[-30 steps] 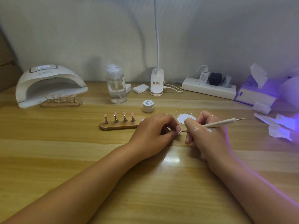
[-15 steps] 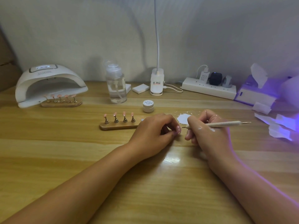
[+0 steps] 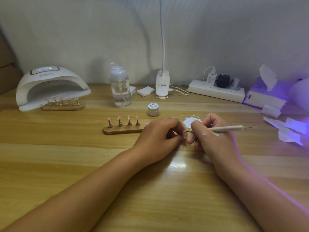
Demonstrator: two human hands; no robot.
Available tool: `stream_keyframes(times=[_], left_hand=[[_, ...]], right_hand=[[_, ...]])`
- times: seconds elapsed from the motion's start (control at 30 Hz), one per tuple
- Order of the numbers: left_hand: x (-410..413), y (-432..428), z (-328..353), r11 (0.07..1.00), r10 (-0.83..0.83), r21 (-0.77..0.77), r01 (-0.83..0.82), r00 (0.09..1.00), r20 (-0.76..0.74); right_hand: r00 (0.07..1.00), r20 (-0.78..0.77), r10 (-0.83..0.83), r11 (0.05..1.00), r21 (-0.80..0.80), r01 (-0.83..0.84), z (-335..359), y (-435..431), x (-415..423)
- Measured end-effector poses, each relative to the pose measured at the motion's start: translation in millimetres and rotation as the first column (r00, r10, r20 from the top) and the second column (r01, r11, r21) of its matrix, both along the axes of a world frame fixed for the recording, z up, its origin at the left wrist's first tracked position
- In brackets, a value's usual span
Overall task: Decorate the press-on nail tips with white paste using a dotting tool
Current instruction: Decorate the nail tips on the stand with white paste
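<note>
**A:** Centre frame, the nail tip (image 3: 184, 133) is pinched in your left hand (image 3: 158, 136), with white specks showing on it.

**B:** And your right hand (image 3: 214, 138) has its grip clenched pen-style on the dotting tool (image 3: 220, 128), fine end just at the tip's upper edge.

**A:** You've got both hands planted on the bench (image 3: 150, 190), probably to steady such small work.

**B:** The white paste (image 3: 190, 123) lies just behind the tool, handy for a reload. The stand (image 3: 123, 130) with four pink tips waits to the left.
</note>
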State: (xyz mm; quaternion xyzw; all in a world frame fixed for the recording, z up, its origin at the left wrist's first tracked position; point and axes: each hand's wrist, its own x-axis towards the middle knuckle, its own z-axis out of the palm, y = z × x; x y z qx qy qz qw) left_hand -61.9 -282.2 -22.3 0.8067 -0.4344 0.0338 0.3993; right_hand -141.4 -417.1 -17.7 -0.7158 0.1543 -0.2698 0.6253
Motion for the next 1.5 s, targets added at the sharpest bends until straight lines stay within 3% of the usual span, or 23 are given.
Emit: stream_keyframes(times=[0.3, 0.5, 0.8, 0.97, 1.17, 1.33, 1.5], left_hand=[[0, 0, -2, 1.0, 0.004, -0.008, -0.004, 1.0, -0.002], [-3, -1, -4, 0.999, 0.043, -0.03, -0.042, 0.999, 0.017], [-8, 0, 3, 0.949, 0.194, -0.266, -0.167, 0.978, 0.075], [4, 15, 26, 0.912, 0.227, -0.337, -0.232, 0.972, -0.056], [40, 52, 46, 0.942, 0.316, -0.077, -0.328, 0.939, -0.134], [48, 63, 42, 0.917, 0.359, 0.175, -0.358, 0.933, 0.026], [48, 60, 38, 0.897, 0.375, 0.2, -0.394, 0.918, 0.127]], right_hand=[[0.986, 0.143, -0.087, 0.995, 0.06, 0.079, 2, -2, 0], [0.976, 0.168, -0.142, 0.989, -0.006, 0.145, 0, -4, -1], [0.972, 0.122, -0.201, 0.972, -0.097, 0.213, -5, -8, 1], [0.979, 0.101, -0.179, 0.98, -0.067, 0.186, -3, -7, -2], [0.987, 0.104, -0.125, 0.992, -0.014, 0.127, -3, -6, 0], [0.991, 0.101, -0.093, 0.994, -0.046, 0.098, -6, -8, 0], [0.993, 0.088, -0.073, 0.996, -0.051, 0.078, -6, -8, 0]])
